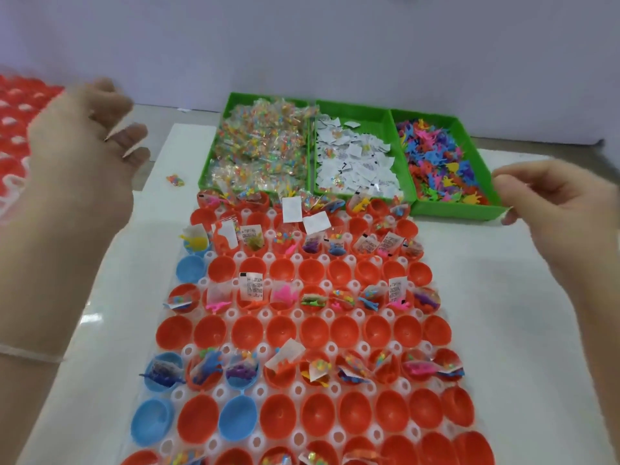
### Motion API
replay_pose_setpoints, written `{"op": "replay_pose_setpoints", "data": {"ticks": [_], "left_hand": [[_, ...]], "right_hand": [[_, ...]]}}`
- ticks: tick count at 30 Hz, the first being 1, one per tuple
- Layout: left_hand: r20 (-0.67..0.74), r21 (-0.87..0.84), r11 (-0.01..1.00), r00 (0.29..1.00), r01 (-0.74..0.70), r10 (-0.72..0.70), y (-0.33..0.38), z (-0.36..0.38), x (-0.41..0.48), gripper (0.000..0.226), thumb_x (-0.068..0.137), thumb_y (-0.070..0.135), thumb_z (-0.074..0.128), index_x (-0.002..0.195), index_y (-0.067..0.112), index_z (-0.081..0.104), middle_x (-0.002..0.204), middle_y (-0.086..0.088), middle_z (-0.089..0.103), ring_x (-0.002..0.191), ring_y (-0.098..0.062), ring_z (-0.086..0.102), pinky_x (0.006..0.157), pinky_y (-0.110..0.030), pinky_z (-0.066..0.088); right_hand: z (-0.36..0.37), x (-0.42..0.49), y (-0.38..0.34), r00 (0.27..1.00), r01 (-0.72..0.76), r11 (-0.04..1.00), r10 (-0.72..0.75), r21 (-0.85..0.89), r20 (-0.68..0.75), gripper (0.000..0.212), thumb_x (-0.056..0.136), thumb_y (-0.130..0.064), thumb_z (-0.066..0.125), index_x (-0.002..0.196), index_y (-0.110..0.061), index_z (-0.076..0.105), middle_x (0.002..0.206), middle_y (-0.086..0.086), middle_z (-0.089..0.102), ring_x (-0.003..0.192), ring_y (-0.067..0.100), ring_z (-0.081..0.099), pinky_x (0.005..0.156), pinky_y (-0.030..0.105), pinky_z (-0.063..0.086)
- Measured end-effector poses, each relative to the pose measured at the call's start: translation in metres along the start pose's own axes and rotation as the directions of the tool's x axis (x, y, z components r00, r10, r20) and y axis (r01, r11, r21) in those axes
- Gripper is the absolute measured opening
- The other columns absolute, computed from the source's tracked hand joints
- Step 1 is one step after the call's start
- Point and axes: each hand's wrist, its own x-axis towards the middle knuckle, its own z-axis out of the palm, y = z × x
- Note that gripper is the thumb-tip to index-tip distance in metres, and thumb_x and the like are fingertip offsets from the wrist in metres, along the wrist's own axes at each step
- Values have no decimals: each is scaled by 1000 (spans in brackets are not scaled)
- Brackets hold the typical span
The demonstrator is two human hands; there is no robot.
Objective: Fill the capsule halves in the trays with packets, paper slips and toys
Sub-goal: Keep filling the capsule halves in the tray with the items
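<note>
nearest me the tray of red and blue capsule halves lies on the bench, alternate rows filled. my left hand hovers with its fingers spread, empty. my right hand curls loosely, empty, beside the green bin of packets, paper slips and toys.

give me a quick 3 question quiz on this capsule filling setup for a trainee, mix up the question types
1. Multiple choice: which of the three green bins holds the toys? A) left B) middle C) right
2. True or false: every row of capsule halves in the tray already has contents.
3. Fill in: a stray packet lies on the table to the ___ of the bins.

Key: 1 C; 2 false, filled rows alternate with empty ones; 3 left.
</note>
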Motion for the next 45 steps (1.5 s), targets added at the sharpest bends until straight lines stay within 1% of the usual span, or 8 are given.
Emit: {"op": "replay_pose_setpoints", "data": {"ticks": [4, 8, 12, 16, 20, 27, 40, 45], "left_hand": [[271, 107, 993, 960, 45, -73, 14, 62, -14, 12, 85, 20, 55, 89, 27, 63, 74, 15, 64, 60, -4, 61, 57, -17, 47], [469, 275, 961, 871, 13, -146, -2, 114, -24, 15, 92, 11, 56, 88, 22, 66, 79, 7, 66, 64, -9, 62, 61, -23, 48], [576, 474, 865, 801, -162, -165, -27, 150, -18, 15, 89, 13, 63, 90, 28, 66, 93, 8, 67, 76, -8, 62, 67, -23, 48], [645, 705, 572, 715, -419, -270, -58, 168, -5, 20, 92, 17, 61, 110, 23, 64, 114, 5, 61, 88, -11, 63, 63, -15, 44], [678, 734, 264, 651, -625, -343, -80, 183, 5, 35, 93, 23, 58, 128, 16, 60, 136, -3, 55, 122, -20, 53, 99, -32, 43], [682, 679, -21, 641, -734, -352, -102, 209, 0, 27, 90, 42, 61, 110, 25, 66, 110, 3, 67, 95, -20, 64, 79, -33, 53], [628, 708, 520, 762, -477, -156, -99, 186, 4, 16, 84, 15, 70, 76, 17, 56, 75, 2, 61, 65, -9, 54, 51, -9, 39], [576, 621, 739, 791, -260, -205, -82, 180, -10, 15, 80, 10, 76, 82, 8, 61, 76, -11, 73, 72, -21, 71, 66, -31, 55]], "right_hand": [[14, 64, 32, 995, -104, 971, 101, -213, -24, 20, 86, -14, 68, 86, -34, 69, 89, -5, 71, 67, -3, 61, 58, 7, 46], [35, 99, 49, 893, -196, 815, 378, -545, 243, 38, 81, -30, 76, 116, -16, 69, 108, 4, 67, 90, 14, 60, 82, 27, 44], [53, 100, 50, 897, -246, 819, 395, -518, 200, 9, 76, -26, 81, 82, -23, 76, 84, -4, 72, 66, 2, 58, 61, 22, 40], [58, 93, 57, 926, -302, 853, 369, -425, 82, 7, 78, -15, 79, 77, -19, 74, 78, 0, 72, 60, 13, 64, 63, 27, 51], [60, 81, 69, 952, -302, 869, 299, -392, -71, 23, 79, -20, 78, 100, -14, 72, 97, 6, 72, 77, 15, 64, 72, 26, 47], [56, 94, 63, 907, -255, 689, 414, -679, 80, 26, 89, -35, 65, 78, -14, 75, 79, 2, 73, 70, 13, 61, 59, 25, 39], [55, 93, 63, 970, -108, 797, 215, -595, 112, 22, 96, -16, 53, 108, -16, 72, 106, -1, 71, 79, 10, 61, 76, 23, 47], [53, 87, 68, 995, -99, 902, 80, -420, -65, 18, 96, -15, 55, 105, -14, 70, 96, 1, 70, 74, 6, 55, 64, 14, 39]]}}
